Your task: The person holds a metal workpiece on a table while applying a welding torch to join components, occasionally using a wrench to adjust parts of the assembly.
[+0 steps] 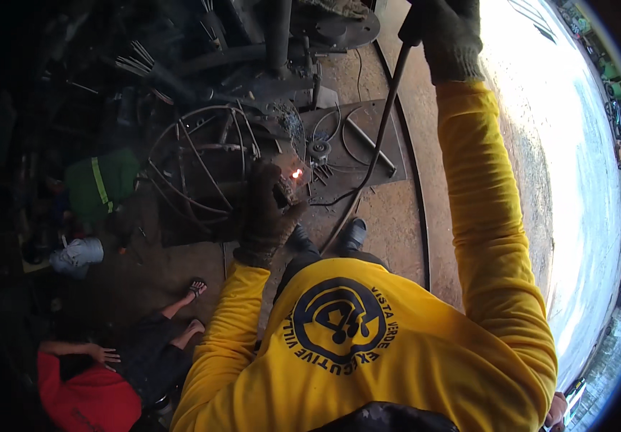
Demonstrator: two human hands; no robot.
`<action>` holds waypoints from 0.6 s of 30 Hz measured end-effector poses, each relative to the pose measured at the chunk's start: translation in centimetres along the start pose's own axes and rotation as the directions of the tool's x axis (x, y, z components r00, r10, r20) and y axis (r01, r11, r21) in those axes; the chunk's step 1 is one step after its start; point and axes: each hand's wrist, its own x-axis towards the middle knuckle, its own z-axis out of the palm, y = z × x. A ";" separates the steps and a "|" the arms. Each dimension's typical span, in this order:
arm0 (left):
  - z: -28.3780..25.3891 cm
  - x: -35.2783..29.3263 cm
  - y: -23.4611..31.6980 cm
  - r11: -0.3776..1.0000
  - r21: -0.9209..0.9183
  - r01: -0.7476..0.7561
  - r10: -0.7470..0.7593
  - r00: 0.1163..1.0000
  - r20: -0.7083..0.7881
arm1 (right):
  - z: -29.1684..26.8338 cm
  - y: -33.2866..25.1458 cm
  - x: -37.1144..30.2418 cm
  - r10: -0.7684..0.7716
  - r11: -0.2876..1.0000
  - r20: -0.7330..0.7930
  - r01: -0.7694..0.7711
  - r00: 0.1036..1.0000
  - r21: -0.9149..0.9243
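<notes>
My left hand (264, 216), in a dark work glove, is curled around something I cannot make out, close to a small glowing orange spot (296, 173) on a metal piece. Left of it stands a round cage of bent metal rods (199, 147). My right hand (454, 43), also gloved, is raised at the top edge and closed on the dark handle of what looks like a welding electrode holder (413, 27). From that handle a thick black cable (382, 129) hangs toward my feet. The holder's far end is hidden.
A dark metal plate (390, 126) carries a small round disc (318, 149), a metal tube (370, 146) and short rod pieces. Heavy metalwork (278, 36) stands beyond. A person in red (87, 389) sits at lower left, near a grey bucket (78, 255) and green cloth (98, 186).
</notes>
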 end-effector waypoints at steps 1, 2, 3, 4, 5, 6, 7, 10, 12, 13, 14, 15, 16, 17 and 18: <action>0.1 0.0 -0.2 1.000 0.000 -0.018 0.018 1.000 0.005 | 1.3 1.0 1.6 0.011 0.988 0.057 -0.020 0.998 0.155; 0.0 -0.5 -0.5 1.000 0.011 -0.017 0.017 1.000 0.007 | 3.3 1.4 2.0 0.054 0.974 0.064 -0.067 0.996 0.214; 0.0 -0.5 -0.6 1.000 0.010 -0.026 0.026 1.000 0.015 | 4.7 1.5 2.7 0.089 0.960 0.063 -0.103 0.994 0.260; 0.1 -0.5 -0.6 0.999 0.011 -0.049 0.049 0.999 0.007 | 5.6 2.6 3.7 0.044 0.977 0.037 -0.051 0.998 0.205; 0.1 -0.2 -0.6 0.997 0.012 -0.073 0.073 0.997 -0.001 | 6.3 3.6 4.8 0.034 0.997 -0.024 -0.032 0.999 0.077; -0.1 -0.2 -0.4 0.997 0.016 -0.080 0.080 0.997 -0.005 | 7.5 3.9 4.9 0.032 0.998 -0.078 -0.036 0.996 -0.050; -0.2 -0.1 -0.2 0.998 0.004 -0.070 0.070 0.998 -0.005 | 8.1 3.9 5.2 0.040 0.993 -0.027 -0.042 0.999 -0.108; -0.6 0.0 0.3 0.999 -0.004 -0.048 0.048 0.999 -0.009 | 11.4 3.5 5.9 0.076 0.993 0.004 -0.076 0.997 0.093; -0.5 0.0 0.1 0.998 0.029 -0.056 0.057 0.998 -0.025 | 12.6 3.0 6.5 0.104 0.993 0.071 -0.107 0.992 0.044; -0.5 -0.2 0.2 0.997 0.007 -0.074 0.074 0.997 -0.030 | 12.7 3.8 6.4 0.078 0.997 0.067 -0.078 0.995 -0.009; -0.6 0.2 0.2 0.996 -0.016 -0.092 0.091 0.995 -0.036 | 12.8 4.5 6.5 0.052 0.997 0.065 -0.048 0.997 -0.063; -0.8 0.3 0.2 0.994 -0.036 -0.099 0.098 0.995 -0.037 | 12.7 5.7 6.4 0.005 0.979 0.063 0.007 0.998 -0.202; -0.7 0.1 0.2 0.996 -0.034 -0.079 0.078 0.997 -0.025 | 12.3 5.9 5.5 -0.006 0.958 0.116 0.039 0.993 -0.283; -0.7 0.2 0.2 0.998 -0.032 -0.060 0.059 0.998 -0.013 | 11.7 6.0 5.0 -0.013 0.930 0.173 0.075 0.985 -0.359; -0.8 -0.1 0.3 0.999 -0.016 -0.036 0.036 0.999 0.002 | 11.2 6.2 4.3 -0.011 0.903 0.230 0.108 0.973 -0.416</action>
